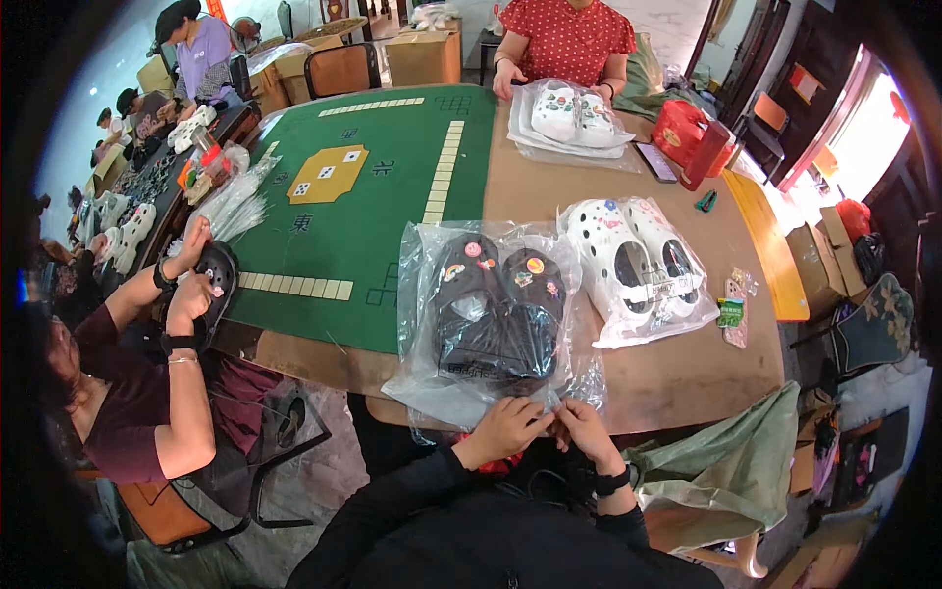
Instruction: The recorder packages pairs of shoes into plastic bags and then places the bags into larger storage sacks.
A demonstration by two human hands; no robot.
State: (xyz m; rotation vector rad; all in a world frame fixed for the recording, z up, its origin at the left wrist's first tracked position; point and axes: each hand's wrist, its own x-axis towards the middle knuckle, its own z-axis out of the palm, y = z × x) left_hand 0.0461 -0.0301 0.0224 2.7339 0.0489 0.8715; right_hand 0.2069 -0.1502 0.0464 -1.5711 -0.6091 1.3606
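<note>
In front of me on the table lies a clear plastic bag [412, 378] with a pair of black clogs [491, 324] inside, colourful charms on their uppers. My left hand [505, 432] has its fingers closed at the bag's near edge. Close beside it, my right hand [584, 432] pinches the same edge near the bag's corner. The fingertips of both hands nearly meet. Just right of this bag, a second clear bag holds white clogs [643, 260] with charms.
Across the table a person in red handles bagged white clogs [569, 118]. On the left, another person works on a dark clog [216, 280] beside a bundle of clear strips. A phone [655, 162], red bag [682, 123], red bottle [705, 157] and small green packet [730, 312] lie rightward.
</note>
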